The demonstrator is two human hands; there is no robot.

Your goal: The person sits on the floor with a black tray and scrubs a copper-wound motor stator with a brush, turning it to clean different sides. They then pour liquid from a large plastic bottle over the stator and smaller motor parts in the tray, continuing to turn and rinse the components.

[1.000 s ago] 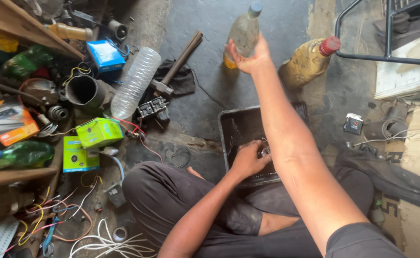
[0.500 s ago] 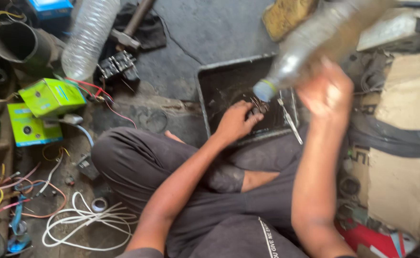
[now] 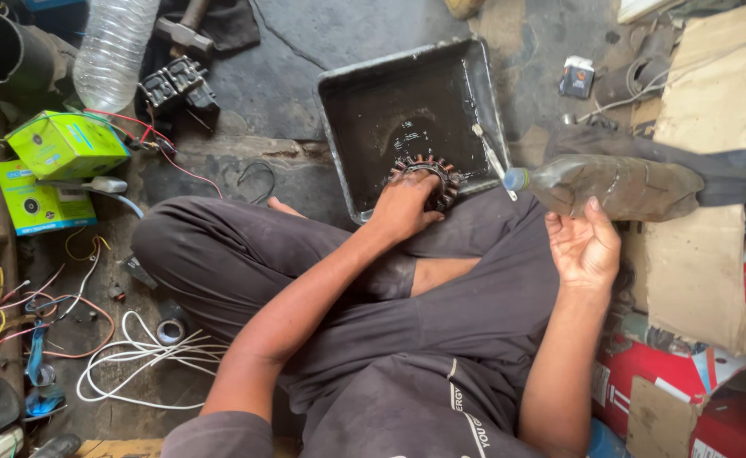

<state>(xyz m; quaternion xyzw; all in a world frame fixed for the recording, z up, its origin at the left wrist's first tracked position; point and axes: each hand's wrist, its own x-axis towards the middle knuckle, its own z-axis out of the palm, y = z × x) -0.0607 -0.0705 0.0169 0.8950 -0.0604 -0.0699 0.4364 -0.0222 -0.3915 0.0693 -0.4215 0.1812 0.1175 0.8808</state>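
The person sits cross-legged on the floor, both arms reaching forward over the knees. The left arm stretches out nearly straight from the lower left, and the left hand (image 3: 403, 206) lies palm-down over a round toothed metal part (image 3: 431, 175) with copper-coloured windings. Its grip is closed around the near side of this part, which rests at the near edge of a dark metal tray (image 3: 339, 127) on the floor, in front of the person's shin.

The right arm rises from the lower right with the elbow bent, forearm upright in the view. The right hand (image 3: 585, 246) is turned palm-up, fingers curled loosely under a dirty plastic bottle (image 3: 610, 185). The bottle lies almost level, its blue cap pointing left toward the tray's near right corner; the grip cradles it from below rather than clamping hard, with the thumb against its side.

Left of the knees lie two green boxes (image 3: 64, 144), a clear empty bottle (image 3: 112, 51), and loose white wire (image 3: 136, 352). Flattened cardboard (image 3: 704, 254) lies to the right.
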